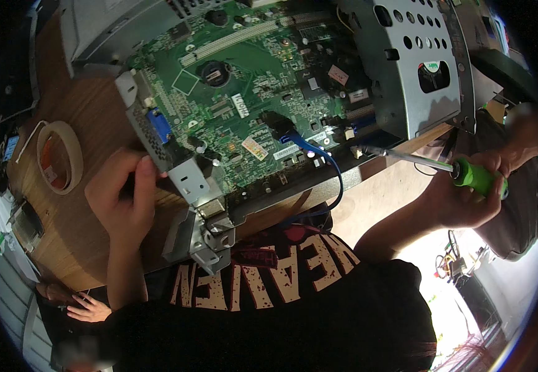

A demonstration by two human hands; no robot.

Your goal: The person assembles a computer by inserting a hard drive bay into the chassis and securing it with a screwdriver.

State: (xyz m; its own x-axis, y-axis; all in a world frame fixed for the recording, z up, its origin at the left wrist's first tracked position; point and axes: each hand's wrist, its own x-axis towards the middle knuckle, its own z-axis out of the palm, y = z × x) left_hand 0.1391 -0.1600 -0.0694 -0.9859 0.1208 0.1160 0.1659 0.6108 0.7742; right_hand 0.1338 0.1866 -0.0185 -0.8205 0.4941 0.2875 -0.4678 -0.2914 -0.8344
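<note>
My right hand [467, 192] is wrapped around the green handle of a screwdriver [427, 162]. Its metal shaft points left, and the tip meets the front edge of an opened computer case [408, 105] near a small pale connector. Inside the case lies a green motherboard [250, 118] with a round coin-cell holder [214, 74]. A blue cable [337, 180] is plugged in near the board's front and loops down over the edge. At the case's left side, my left hand [123, 195] is closed, thumb and curled fingers against the metal edge; what they pinch is hidden.
A tape roll [76, 158] lies on the wooden table [64, 229] left of the case. A bent metal bracket [201, 242] juts out at the front left corner. Another person's hand [89, 308] shows at lower left; another person [505, 186] is at right.
</note>
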